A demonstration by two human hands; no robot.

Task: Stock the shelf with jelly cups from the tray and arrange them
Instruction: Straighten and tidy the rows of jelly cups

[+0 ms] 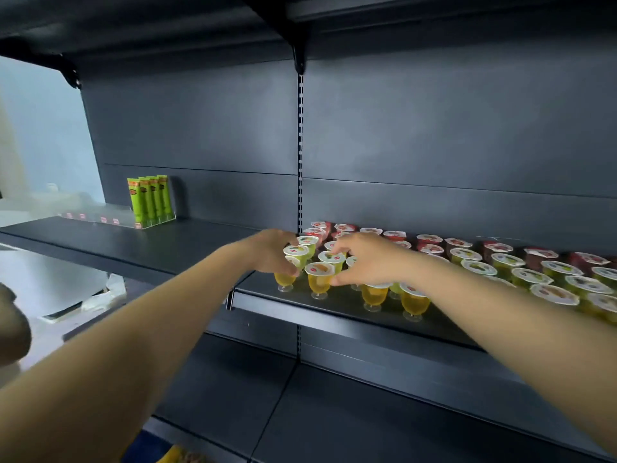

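left hand [271,252]: reaches to the left end of the cups, fingers curled round a yellow cup [285,279] at the front corner; its palm also lies against the green cups [302,250] just behind.
right hand [367,260]: fingers curled and spread over the cups, thumb tip touching the side of the front cup [320,279], fingertips resting on the lids behind it; whether it grips any cup cannot be told.
front cup: yellow, footed, upright with a white lid, standing between the two hands near the shelf [337,310] edge.
cups by colour: four yellow in clear view along the front edge, more yellow hidden by the right arm; green in the middle rows; red cups [429,242] in the back rows against the back wall. rows run on to the right, too blurred and covered for a full count.
shelf: dark, with all cups on its right bay, right of the slotted post [300,155].
green boxes [150,200]: four, upright in a clear holder, well to the left of the cups on the left bay.
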